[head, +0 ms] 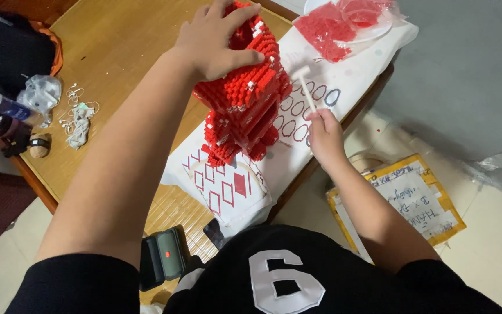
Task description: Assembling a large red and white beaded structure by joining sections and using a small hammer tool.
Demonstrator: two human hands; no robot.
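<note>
Nearest us: a black shirt with a large white numeral point(286, 282) fills the bottom of the view; we look down over it at both arms.
Small device: a black box-shaped gadget with a tiny red light point(162, 256) lies on the near edge of the wooden desk point(111, 52).
Paper: a white printed sheet with red outlined shapes point(228, 189) covers the desk under the model and hangs slightly over the near edge.
Right hand: our right hand point(325, 135) is closed around the handle of a small white plastic hammer-shaped tool point(305, 84), whose head points away from us, just to the right of the model.
Model: a tall red tower-like model of tiny building bricks with white flecks point(245, 99) stands on the sheet, its long axis upright and leaning a little in this view.
Left hand: our left hand point(216, 40) lies spread, fingers open, pressed over the upper left side and top of the model, steadying it rather than gripping it.
Key relation: the model sits between the hands; the left is on it, the right is just beside it, apart, with the tool head level with its upper half.
Far right: clear bags of loose red bricks point(335, 26) lie at the sheet's far end.
Far left: a plastic bottle point(4, 106) and tangled white earphones point(79, 119).
Floor: a yellow-edged cardboard parcel point(402, 203) lies beside the desk.
</note>
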